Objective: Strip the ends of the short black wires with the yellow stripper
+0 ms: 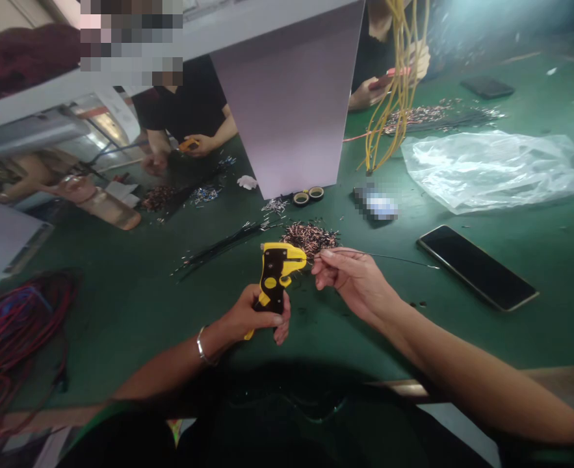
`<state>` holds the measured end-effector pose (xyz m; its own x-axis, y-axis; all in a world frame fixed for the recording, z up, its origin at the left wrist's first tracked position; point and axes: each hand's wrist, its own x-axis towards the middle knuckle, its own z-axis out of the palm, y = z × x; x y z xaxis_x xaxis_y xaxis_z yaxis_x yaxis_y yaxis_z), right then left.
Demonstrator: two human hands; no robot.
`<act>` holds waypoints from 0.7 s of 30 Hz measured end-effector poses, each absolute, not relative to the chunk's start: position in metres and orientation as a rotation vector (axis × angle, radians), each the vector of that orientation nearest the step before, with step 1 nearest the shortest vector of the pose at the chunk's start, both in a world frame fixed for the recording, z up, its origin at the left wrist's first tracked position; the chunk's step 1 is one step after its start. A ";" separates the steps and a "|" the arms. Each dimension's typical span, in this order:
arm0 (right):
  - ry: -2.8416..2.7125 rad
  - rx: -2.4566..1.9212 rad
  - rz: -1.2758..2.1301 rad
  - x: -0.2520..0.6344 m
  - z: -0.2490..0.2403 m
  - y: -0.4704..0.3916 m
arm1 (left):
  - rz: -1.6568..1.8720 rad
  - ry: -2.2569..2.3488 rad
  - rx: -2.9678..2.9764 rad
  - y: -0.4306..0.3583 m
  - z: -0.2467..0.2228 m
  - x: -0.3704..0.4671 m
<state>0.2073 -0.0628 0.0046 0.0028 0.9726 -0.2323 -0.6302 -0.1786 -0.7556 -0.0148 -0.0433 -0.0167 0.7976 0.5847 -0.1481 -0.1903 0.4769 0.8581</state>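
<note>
My left hand [262, 312] is wrapped round the handle of a yellow and black wire stripper [270, 279], its jaws facing right. Between thumb and fingers, my right hand [348, 276] pinches a thin black wire [394, 257]. One end of this wire points at the stripper's jaws; whether it sits inside them I cannot tell. The other end, tipped with something light, trails off to the right. Just behind the stripper lies a heap of short copper-coloured and black wire scraps [311, 235]. A bundle of black wires [223, 246] rests left of it.
A phone [479, 266] lies at right, near a clear plastic bag [496, 172]. Two tape rolls [309, 195] sit before a pale upright panel [291, 110]. Red cable coils [18, 331] are at left, a bottle [104, 203] beyond. Yellow wires [389, 117] hang at back; co-workers' hands work across the table.
</note>
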 end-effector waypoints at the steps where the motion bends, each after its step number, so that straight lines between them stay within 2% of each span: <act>1: -0.522 -0.869 1.557 0.208 0.004 -0.063 | 0.497 0.465 0.968 -0.044 -0.017 -0.015; 16: -0.528 -0.873 1.660 0.208 -0.003 -0.059 | 0.514 0.568 0.994 -0.042 -0.014 -0.018; 21: -0.527 -0.900 1.551 0.212 -0.004 -0.057 | 0.571 0.518 0.977 -0.034 -0.010 -0.019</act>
